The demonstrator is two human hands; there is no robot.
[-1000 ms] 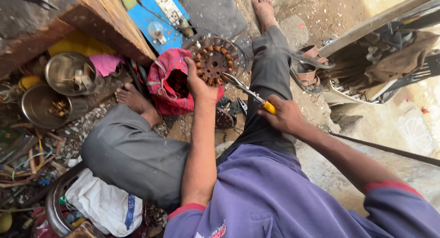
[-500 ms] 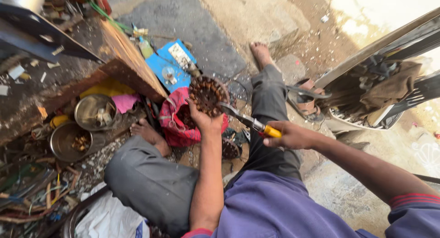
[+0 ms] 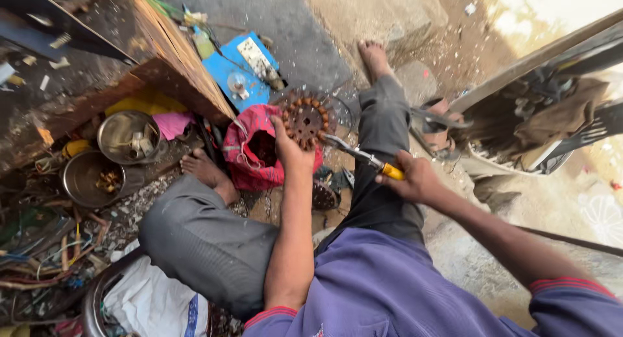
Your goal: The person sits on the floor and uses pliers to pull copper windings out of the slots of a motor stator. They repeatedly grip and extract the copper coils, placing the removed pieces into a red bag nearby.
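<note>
**On the ground: motor winding held, pliers at its edge**

On the ground between the person's bent legs, the left hand (image 3: 291,152) grips a round motor winding (image 3: 305,121) with copper coils ringed around a dark centre. Fingers are closed over its lower edge, thumb up the left side, holding it upright and tilted toward the camera. It sits just above a red cloth bag (image 3: 250,156), touching or nearly touching it; cannot tell which.

The right hand (image 3: 415,180) is wrapped tight around the yellow handle of pliers (image 3: 363,156). The metal nose points left and up, its tip at the winding's lower right edge. Whether the tip is clamped on anything is too small to tell.

Left of the bag, two steel bowls (image 3: 128,137) sit side by side with small parts inside. A blue box (image 3: 239,71) lies behind the winding, next to a wooden plank (image 3: 172,64). A tangle of wires (image 3: 45,259) fills the lower left corner. A white sack (image 3: 152,304) lies by the left knee. One bare foot (image 3: 206,171) rests beside the bag, the other (image 3: 375,57) stretches out on the stone floor. Scrap metal (image 3: 532,123) piles up at right.
</note>
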